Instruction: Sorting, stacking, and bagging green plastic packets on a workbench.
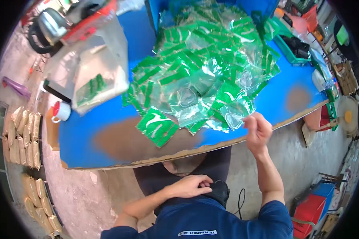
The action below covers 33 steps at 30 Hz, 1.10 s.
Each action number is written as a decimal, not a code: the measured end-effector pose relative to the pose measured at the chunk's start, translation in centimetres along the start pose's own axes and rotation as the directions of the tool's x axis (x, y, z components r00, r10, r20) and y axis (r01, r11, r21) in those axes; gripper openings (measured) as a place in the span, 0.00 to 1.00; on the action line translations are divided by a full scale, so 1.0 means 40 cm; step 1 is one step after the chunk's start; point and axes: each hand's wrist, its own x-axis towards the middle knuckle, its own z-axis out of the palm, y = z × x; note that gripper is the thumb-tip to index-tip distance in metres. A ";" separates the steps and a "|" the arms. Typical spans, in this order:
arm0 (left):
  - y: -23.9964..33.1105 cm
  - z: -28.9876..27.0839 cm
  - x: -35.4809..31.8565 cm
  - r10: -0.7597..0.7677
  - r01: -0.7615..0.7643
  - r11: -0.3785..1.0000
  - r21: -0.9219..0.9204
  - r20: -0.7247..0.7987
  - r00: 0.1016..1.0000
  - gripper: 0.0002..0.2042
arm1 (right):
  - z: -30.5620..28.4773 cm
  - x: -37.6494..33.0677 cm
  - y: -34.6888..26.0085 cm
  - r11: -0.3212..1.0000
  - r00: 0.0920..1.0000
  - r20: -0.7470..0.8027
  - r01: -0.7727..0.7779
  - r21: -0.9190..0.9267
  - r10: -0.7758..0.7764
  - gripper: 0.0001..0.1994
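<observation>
A large heap of small clear plastic packets with green printed panels (179, 75) covers the middle of the blue table. At the heap's near right edge, my right hand (258, 130) is closed, its fingertips pinching the edge of a clear packet (234, 114). My left hand (192, 186) rests at my waist, fingers loosely bent and apart, beside a black pouch (218, 192); nothing shows in it. A single green-and-white packet (157, 126) lies flat at the near left of the heap.
The blue table (81, 137) has worn brown patches and a ragged front edge. On its left stand a white-and-red mug (61, 112) and a large clear bag (101, 75); a kettle (52, 26) is beyond. A teal basket (293, 51) sits right. Filled sacks (26, 137) are stacked on the left.
</observation>
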 end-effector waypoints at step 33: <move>-0.146 -0.681 -0.660 0.346 -0.002 0.938 0.346 -0.938 0.007 0.11 | 0.214 -0.172 -0.155 0.952 0.688 0.725 0.212 -0.223 0.017 0.09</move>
